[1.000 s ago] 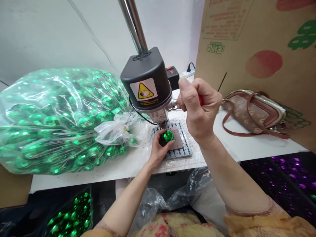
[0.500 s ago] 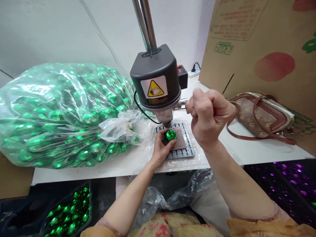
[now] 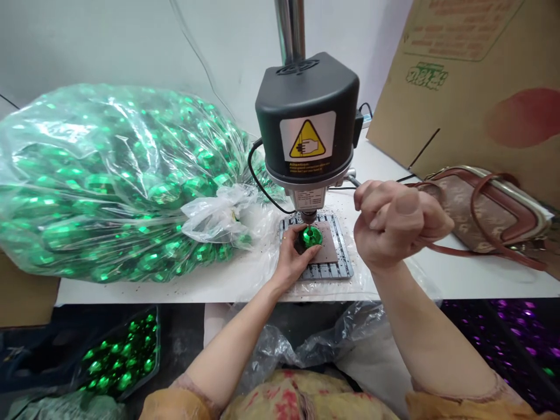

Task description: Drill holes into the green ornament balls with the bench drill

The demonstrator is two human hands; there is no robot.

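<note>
Between the thumb and fingers of my left hand (image 3: 294, 256) is a shiny green faceted ball (image 3: 312, 235), held on a brownish square pad (image 3: 326, 251). The pad lies on the slotted metal base plate (image 3: 345, 269) of a small drill press (image 3: 306, 116). Directly above the ball is the drill chuck (image 3: 309, 216), its bit reaching down to the ball's top. My right hand (image 3: 394, 221) is closed in a fist around the end of the press's feed lever (image 3: 352, 178); the grip itself is hidden by my fingers.
A large clear bag (image 3: 109, 186) of green balls fills the table's left side. At right are a handbag (image 3: 503, 210) and a cardboard box (image 3: 464, 111). Below the table edge sit a container of green balls (image 3: 122, 356) and purple shiny pieces (image 3: 516, 326). Dark specks dot the white table.
My right hand has moved lower and pulled the lever down. The chuck is closer to the ball, with the bit at its top. My left hand keeps its hold; the view has shifted.
</note>
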